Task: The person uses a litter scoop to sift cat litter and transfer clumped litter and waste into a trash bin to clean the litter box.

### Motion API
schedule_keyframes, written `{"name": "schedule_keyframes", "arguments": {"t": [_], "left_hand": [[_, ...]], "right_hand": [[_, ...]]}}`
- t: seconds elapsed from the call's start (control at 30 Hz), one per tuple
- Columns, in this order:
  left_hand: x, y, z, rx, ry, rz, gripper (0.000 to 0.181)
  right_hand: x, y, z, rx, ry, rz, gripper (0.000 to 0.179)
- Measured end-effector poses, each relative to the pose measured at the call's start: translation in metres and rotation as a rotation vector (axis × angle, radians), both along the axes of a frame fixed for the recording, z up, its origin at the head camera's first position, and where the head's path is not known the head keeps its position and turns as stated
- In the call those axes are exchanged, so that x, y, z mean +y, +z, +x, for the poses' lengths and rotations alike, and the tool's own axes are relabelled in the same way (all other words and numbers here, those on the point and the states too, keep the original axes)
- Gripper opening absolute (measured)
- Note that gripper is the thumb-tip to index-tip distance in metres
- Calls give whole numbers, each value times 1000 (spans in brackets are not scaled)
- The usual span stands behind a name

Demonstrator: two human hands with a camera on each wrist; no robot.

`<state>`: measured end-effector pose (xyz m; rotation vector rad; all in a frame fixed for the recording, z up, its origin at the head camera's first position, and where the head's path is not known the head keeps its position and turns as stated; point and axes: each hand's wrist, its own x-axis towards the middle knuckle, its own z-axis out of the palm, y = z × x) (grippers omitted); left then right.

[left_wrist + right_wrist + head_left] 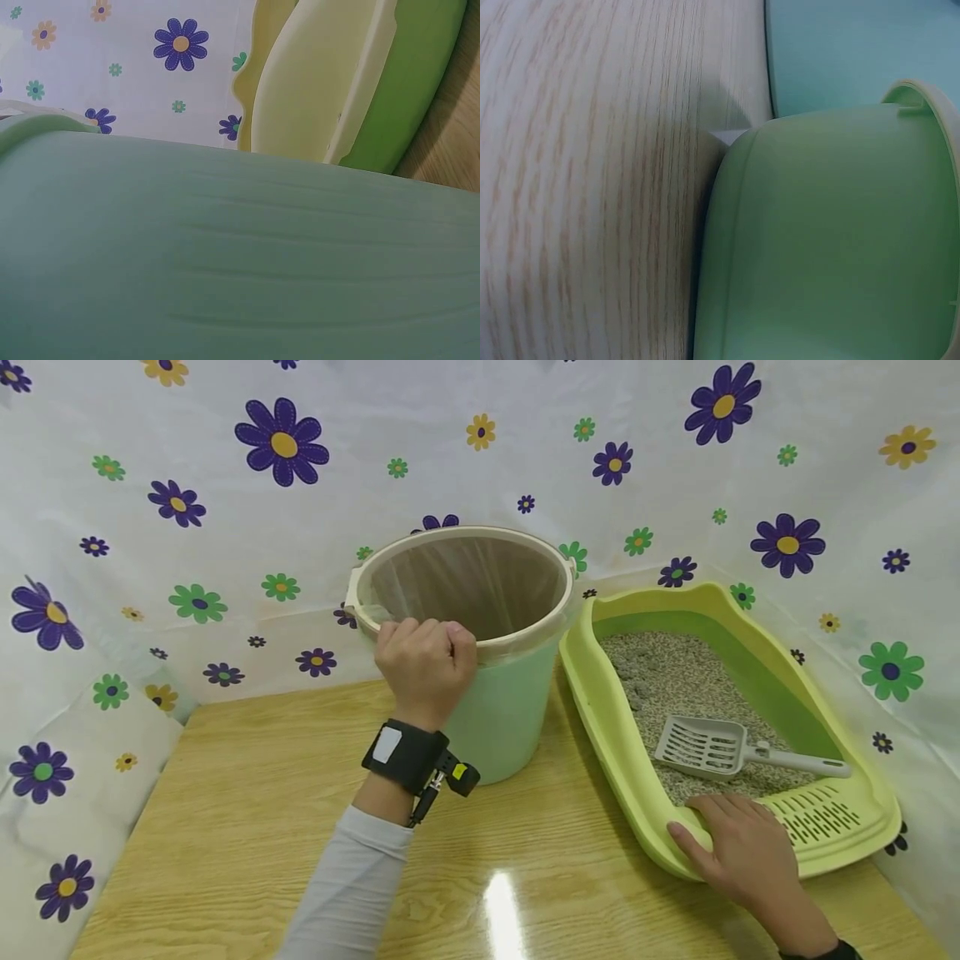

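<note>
left hand (426,668) clutches the cream-rimmed, round mint-green plastic bin (504,718), left of the yellow-green plastic tray (615,735); right hand (746,852) rests on the tray, its grip i cannot tell; uneven tilting could make the grey slotted scoop (738,753) slide

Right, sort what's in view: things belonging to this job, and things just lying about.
Belonging, it seems: green bin, held; litter tray, touched; litter and scoop, inside the tray.

Surroundings only: flowered backdrop, wooden table, wrist camera.
</note>
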<state>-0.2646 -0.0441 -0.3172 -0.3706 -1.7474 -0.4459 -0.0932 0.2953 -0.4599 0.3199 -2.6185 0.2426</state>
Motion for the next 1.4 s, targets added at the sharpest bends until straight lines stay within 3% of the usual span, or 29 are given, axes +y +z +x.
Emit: {"name": "schedule_keyframes", "arguments": {"t": [1.4], "left_hand": [[22, 0, -2, -10, -46, -9, 44]], "right_hand": [[0, -1, 1, 3, -9, -7, 46]]}}
